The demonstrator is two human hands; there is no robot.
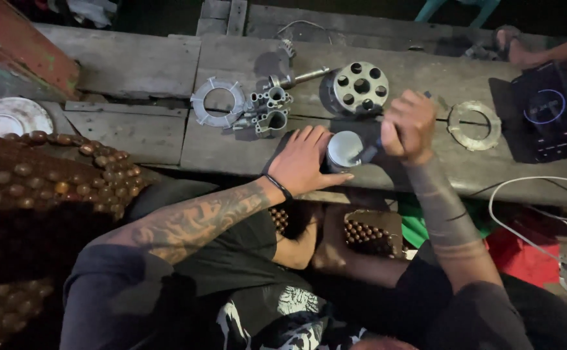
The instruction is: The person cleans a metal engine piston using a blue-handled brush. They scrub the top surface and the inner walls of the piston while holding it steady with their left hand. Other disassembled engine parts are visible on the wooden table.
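Bench insp.: both hands on small metal cylinder.
L to R: toothed ring (217, 102) and carb-type casting (265, 111) on plank bench (134, 65); left hand (306, 161) wrapped round cylinder (343, 150) at bench front edge; drilled hub (359, 87) behind; right hand (408, 125) fisted on dark-handled tool (369, 153), tip at cylinder top; flat ring (473, 125) beyond.

dark rectangular device (551, 113) at bench's far right, screen lit with blue-purple ring, possibly a phone.

Pale metal cylinder (344, 150) stands upright on the wooden bench, frame centre. A dark-handled tool (369, 152) touches its top face.
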